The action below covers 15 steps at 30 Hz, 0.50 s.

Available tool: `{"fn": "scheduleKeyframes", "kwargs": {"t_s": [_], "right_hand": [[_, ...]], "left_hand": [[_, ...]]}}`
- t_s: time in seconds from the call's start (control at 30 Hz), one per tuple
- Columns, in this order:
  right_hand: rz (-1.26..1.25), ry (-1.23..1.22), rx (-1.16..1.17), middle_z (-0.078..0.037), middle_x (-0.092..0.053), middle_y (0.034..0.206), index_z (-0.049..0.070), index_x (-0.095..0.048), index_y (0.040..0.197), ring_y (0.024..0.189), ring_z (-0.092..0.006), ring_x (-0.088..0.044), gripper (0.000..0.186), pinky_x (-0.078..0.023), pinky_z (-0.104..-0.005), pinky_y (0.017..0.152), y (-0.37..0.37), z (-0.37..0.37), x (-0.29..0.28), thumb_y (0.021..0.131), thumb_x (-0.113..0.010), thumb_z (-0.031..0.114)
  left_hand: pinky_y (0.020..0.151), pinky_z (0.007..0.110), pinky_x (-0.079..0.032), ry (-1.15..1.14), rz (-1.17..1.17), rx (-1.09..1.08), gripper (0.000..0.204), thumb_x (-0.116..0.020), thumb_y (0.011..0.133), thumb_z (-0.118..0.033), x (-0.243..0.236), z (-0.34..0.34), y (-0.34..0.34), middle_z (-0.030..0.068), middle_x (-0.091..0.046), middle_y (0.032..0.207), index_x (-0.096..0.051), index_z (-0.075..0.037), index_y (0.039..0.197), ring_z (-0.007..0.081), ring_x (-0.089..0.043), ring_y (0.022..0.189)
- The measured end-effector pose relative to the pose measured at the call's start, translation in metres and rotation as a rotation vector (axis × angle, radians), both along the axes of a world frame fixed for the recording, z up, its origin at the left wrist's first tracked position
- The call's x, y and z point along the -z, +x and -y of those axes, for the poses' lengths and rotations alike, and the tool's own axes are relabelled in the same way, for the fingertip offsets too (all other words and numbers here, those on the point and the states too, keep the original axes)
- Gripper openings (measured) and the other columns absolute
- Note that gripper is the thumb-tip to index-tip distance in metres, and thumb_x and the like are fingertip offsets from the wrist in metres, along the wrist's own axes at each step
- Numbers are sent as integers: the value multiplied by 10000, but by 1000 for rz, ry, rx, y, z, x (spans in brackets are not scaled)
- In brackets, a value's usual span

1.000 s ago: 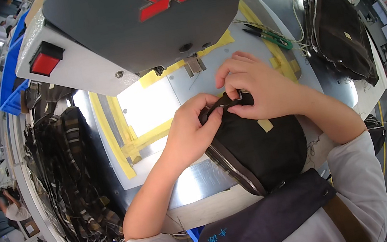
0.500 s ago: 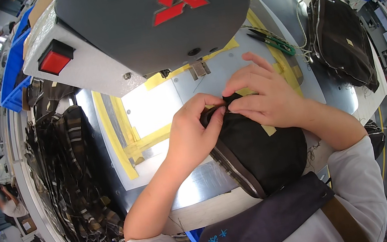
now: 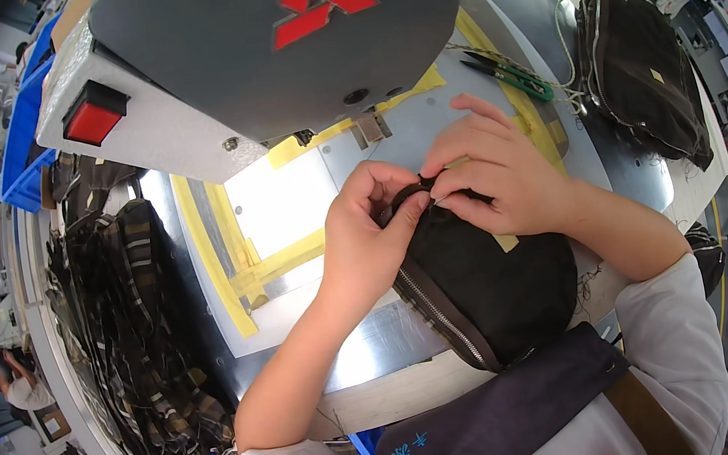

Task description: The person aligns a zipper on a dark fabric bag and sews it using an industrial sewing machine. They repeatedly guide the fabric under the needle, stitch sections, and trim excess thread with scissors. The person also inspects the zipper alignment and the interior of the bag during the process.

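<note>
A zippered bag (image 3: 519, 289) lies at the near edge of the desk (image 3: 388, 389), a fabric pile (image 3: 130, 328) along the left edge, snips (image 3: 523, 83) and a second bag (image 3: 643, 77) rightward.

White glare on the metal worktop (image 3: 355, 358), fisheye-bent edges, dark corners

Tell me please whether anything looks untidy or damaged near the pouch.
Loose dark threads lie tangled just right of the dark pouch, looking like untidy scraps. I see no clear damage on its visible part.
</note>
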State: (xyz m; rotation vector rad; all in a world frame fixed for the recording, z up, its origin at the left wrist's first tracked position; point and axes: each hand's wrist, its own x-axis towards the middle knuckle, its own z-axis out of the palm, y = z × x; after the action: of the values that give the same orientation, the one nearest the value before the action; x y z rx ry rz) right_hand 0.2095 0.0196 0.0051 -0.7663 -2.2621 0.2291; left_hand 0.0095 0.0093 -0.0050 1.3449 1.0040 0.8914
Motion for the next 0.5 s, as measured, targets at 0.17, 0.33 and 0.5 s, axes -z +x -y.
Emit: {"fn": "scheduleKeyframes", "kwargs": {"t_s": [0.17,0.33,0.5], "right_hand": [[-64,-139,50,-16,-609,941,91,-570,806,880,-239,-574,183,-390,-460,967,2,-3,4,721,-731,102],[-191,-326,92,-50,-627,916,67,-547,808,866,-274,-589,189,-435,-406,857,-1,-2,10,736,-720,87],[-245,-449,108,-91,-630,937,36,-560,821,867,-252,-614,160,-480,-347,787,-1,0,11,761,-708,26]], "left_hand": [[738,239,-474,86,-104,-76,138,-634,879,10,0,5,6,40,-623,837,-528,-28,959,95,-598,774],[768,273,-477,169,-143,-42,129,-587,902,14,4,9,7,78,-587,894,-510,-20,999,152,-598,818],[785,299,-478,262,-146,-4,173,-567,913,8,9,8,7,108,-565,956,-478,-22,1059,198,-594,849]]}}
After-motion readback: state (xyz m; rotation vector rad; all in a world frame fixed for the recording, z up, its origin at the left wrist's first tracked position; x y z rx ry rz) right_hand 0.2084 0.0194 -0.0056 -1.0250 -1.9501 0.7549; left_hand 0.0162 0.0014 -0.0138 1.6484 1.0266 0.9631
